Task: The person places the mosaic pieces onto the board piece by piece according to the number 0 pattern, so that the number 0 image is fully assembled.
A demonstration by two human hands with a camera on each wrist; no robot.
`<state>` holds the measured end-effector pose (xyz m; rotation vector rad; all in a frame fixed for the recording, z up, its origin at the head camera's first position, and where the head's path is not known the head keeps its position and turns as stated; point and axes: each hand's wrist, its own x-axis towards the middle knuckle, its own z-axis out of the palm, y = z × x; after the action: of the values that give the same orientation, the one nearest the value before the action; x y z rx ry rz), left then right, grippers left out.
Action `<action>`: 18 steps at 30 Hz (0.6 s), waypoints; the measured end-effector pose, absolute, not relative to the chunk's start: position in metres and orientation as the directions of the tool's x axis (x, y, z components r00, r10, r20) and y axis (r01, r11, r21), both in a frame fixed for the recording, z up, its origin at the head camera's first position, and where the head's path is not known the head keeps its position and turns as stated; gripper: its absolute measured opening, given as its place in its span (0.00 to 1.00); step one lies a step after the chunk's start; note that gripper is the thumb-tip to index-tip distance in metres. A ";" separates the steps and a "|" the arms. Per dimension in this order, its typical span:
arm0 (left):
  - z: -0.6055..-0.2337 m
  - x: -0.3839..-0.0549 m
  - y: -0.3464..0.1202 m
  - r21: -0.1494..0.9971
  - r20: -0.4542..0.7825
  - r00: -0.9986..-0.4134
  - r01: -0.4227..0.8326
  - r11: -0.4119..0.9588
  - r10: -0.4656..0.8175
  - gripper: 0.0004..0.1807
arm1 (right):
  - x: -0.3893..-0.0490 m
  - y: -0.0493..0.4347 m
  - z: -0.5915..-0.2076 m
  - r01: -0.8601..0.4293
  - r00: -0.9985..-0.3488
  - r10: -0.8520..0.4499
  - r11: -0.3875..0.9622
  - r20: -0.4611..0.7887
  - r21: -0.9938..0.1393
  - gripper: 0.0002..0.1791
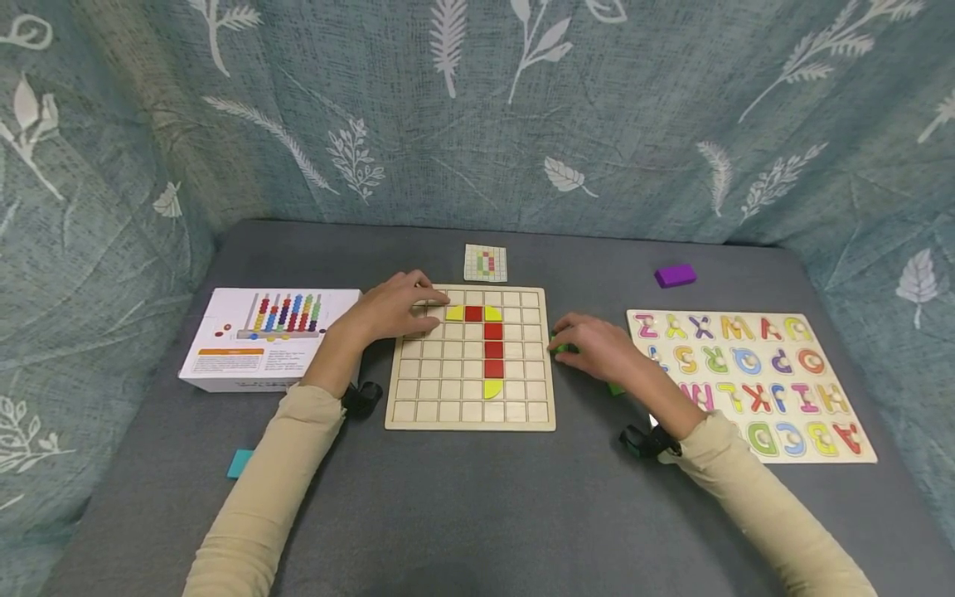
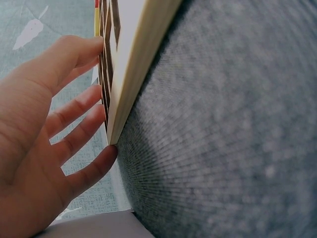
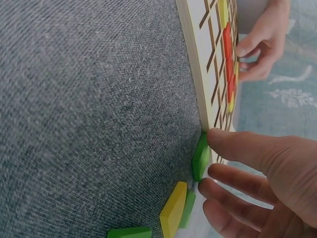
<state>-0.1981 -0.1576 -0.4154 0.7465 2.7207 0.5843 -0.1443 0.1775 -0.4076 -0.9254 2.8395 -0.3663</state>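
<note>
A wooden grid board (image 1: 440, 417) lies in the middle, bearing red squares (image 1: 493, 349) and yellow curved pieces (image 1: 492, 388) in a hook-shaped line. My left hand (image 1: 388, 308) rests its fingertips on the board's far left part, thumb on the grid and little finger at the edge in the left wrist view. Just off the board's right edge, my right hand (image 1: 597, 347) pinches a green block (image 3: 200, 157) between thumb and fingers. Close to that hand lie a yellow block (image 3: 172, 212) and more green blocks (image 3: 130, 233), mostly hidden in the head view.
Behind the board lies a small pattern card (image 1: 485, 263). To the right are a letter puzzle board (image 1: 858, 456) and a purple block (image 1: 675, 276). A white box (image 1: 200, 336) with a bead-abacus picture stands left, and a teal block (image 1: 239, 463) lies beside the left sleeve.
</note>
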 end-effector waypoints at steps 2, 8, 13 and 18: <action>-0.416 -0.198 -0.158 0.439 -0.138 -0.833 0.434 0.787 0.536 0.22 | -0.144 0.177 -0.407 -0.557 -0.804 -0.592 0.784 -0.060 -0.274 0.11; -0.415 -0.197 -0.158 0.435 -0.132 -0.832 0.439 0.786 0.538 0.22 | -0.142 0.177 -0.410 -0.543 -0.809 -0.583 0.791 -0.076 -0.281 0.12; -0.414 -0.196 -0.158 0.440 -0.127 -0.831 0.442 0.782 0.542 0.22 | -0.140 0.180 -0.412 -0.543 -0.809 -0.584 0.788 -0.070 -0.291 0.13; -0.415 -0.197 -0.158 0.443 -0.128 -0.826 0.448 0.777 0.549 0.22 | -0.140 0.182 -0.416 -0.546 -0.811 -0.582 0.787 -0.053 -0.287 0.13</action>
<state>-0.1967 -0.1585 -0.4145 0.7768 2.7203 0.5867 -0.1399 0.1821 -0.4156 -0.9002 2.8374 -0.3910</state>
